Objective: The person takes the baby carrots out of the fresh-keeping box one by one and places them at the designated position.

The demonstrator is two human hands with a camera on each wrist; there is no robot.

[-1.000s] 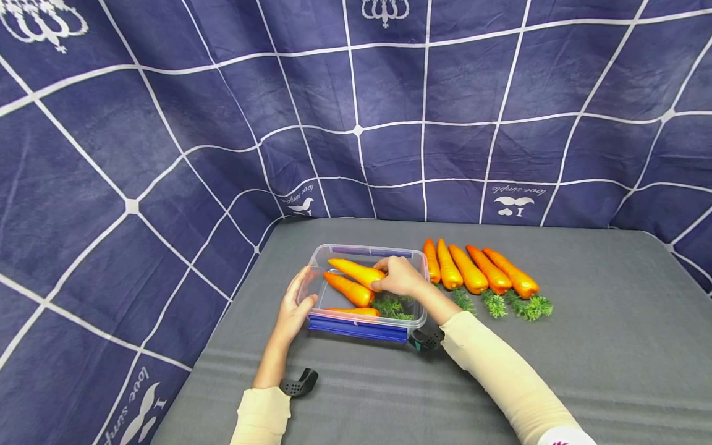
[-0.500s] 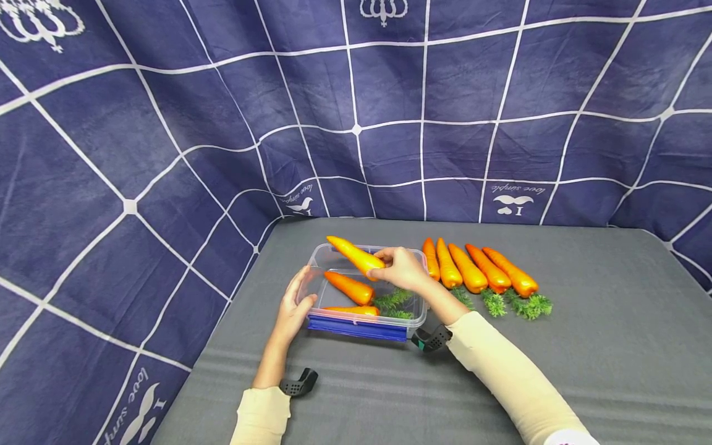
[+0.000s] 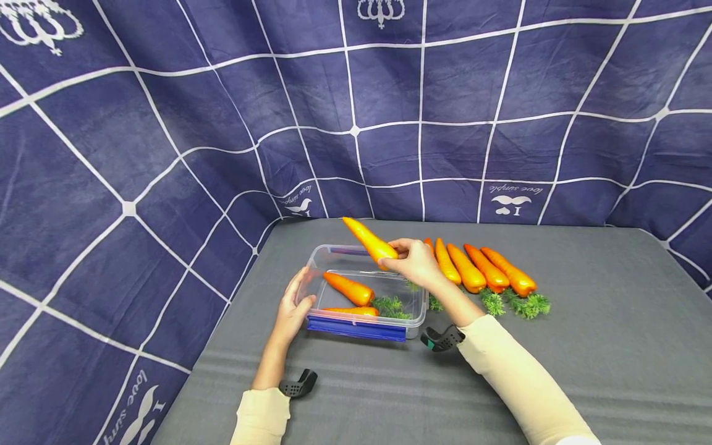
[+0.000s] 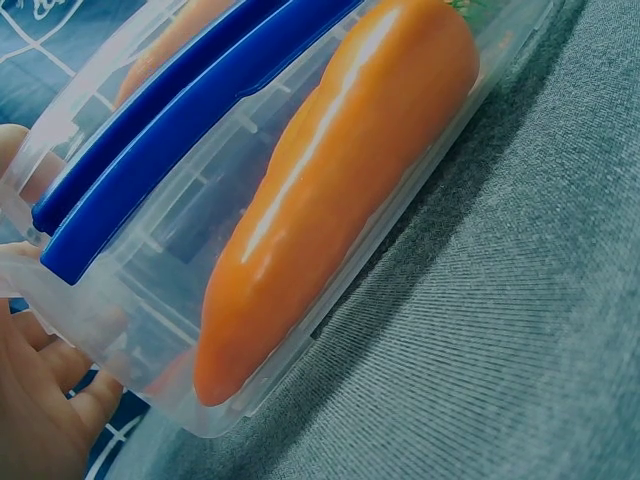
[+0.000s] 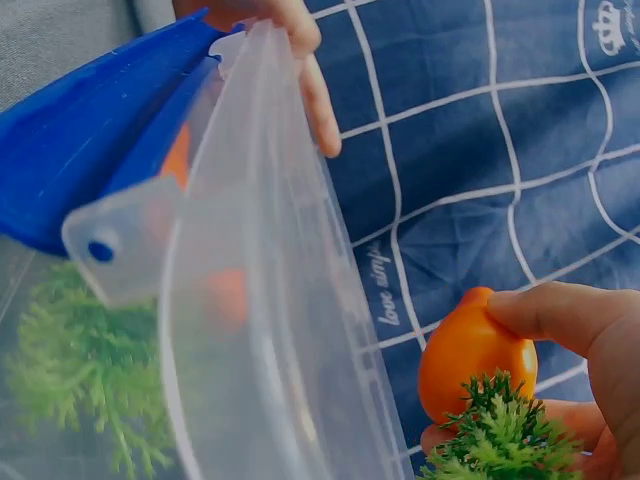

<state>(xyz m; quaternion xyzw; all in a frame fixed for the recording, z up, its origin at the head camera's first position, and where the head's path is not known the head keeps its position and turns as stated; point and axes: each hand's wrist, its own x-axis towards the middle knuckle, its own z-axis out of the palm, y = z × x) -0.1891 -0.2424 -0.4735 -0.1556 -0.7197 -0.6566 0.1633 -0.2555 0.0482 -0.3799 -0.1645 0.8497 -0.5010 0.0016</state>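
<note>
Left hand on a clear box, right hand holding a carrot

A blue cloth with white grid lines, crowns and lettering hangs behind and at the left of the scene. In front of it lies the grey worktop. Two cream sleeves reach in from the near edge. The box sits on the worktop, lidless, a blue clip flap hanging along its near side.

Just right of the box, five carrots lie side by side on the worktop, narrow tips away from the person and leafy ends near.

The left hand grips the box's left end, thumb by the rim and fingers set apart from it along the outer wall. The right hand's fingers are closed to the carrot's thickness, pinching its broad end, with green leaves below the grip. This carrot is held up and tilted, its tip pointing away and leftward; in the head view it crosses the box's far rim. It is well apart from the two carrots lying in the box, near its close side, their leaves towards the right. A small black device is worn at each wrist.
</note>
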